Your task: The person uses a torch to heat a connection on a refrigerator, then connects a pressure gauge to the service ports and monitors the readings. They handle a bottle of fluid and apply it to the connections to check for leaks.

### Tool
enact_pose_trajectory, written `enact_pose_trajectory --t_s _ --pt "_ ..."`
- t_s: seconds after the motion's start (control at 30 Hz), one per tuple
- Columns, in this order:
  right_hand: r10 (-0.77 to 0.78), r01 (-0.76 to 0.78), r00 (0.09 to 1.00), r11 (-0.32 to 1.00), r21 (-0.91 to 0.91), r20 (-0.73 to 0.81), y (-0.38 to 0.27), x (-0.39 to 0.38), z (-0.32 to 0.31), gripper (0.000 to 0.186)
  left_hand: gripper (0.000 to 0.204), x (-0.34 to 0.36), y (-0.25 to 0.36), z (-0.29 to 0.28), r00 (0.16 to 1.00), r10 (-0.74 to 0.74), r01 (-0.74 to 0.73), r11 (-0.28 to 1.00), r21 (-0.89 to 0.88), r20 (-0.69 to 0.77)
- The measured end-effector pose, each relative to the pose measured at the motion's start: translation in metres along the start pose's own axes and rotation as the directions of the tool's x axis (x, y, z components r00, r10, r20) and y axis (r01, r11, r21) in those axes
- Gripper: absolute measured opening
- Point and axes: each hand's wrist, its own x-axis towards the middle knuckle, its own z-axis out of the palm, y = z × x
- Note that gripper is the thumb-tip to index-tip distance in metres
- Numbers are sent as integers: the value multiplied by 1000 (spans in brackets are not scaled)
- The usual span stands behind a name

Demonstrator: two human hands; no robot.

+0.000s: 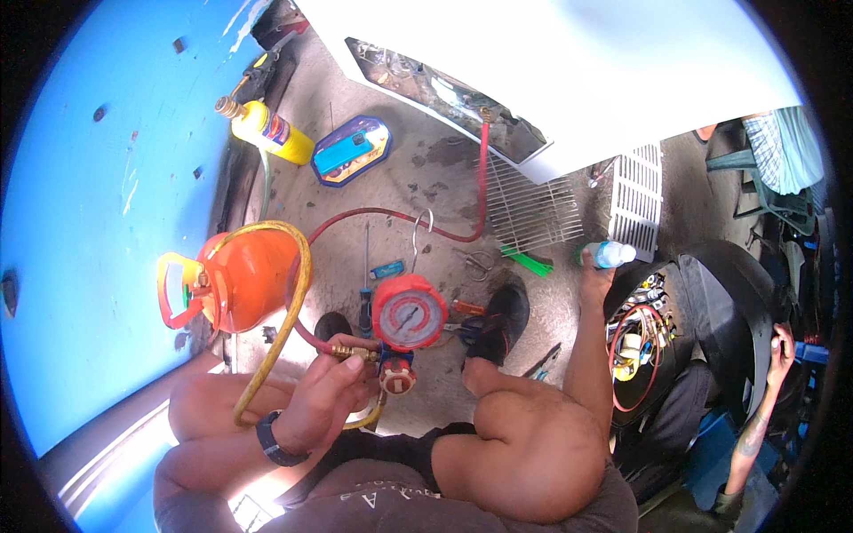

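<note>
Close to my lap, my left hand [322,395] pinches the brass hose fitting [348,353] of a manifold gauge [410,313], which has a red rim and a white dial. A red hose [391,211] loops from it to a brass joint inside the open lower panel of a white appliance [622,80]. A yellow hose [306,275] arches from the gauge toward an orange gas cylinder [258,280]. Stretched out to the right, my right hand [595,280] grips a clear plastic bottle [611,255]; its fingers are partly hidden.
A yellow gas canister [275,133] and a tray [380,133] with a blue phone lie beyond the cylinder. A wire rack [533,209], white grille [636,195], screwdriver [365,311] and pliers [544,362] are on the floor. An open black bag [702,293] and another person's hand [781,355] are at right.
</note>
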Motion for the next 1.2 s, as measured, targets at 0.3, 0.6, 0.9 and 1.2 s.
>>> enact_pose_trajectory --t_s 0.3,0.6,0.9,1.2 --pt "-117 111 962 993 38 246 -167 -65 48 48 30 -8 -4 -12 1000 7 -7 1000 -22 3" --pt "58 -71 644 997 -16 763 -177 -120 245 61 31 -12 -13 -18 1000 -12 11 999 34 25" --pt "271 -516 731 820 248 626 -191 -96 320 49 33 -18 -13 -27 1000 -5 5 1000 3 -13" --pt "315 -453 797 876 164 514 -167 -73 331 49 36 -16 -8 -27 999 -12 10 998 63 42"
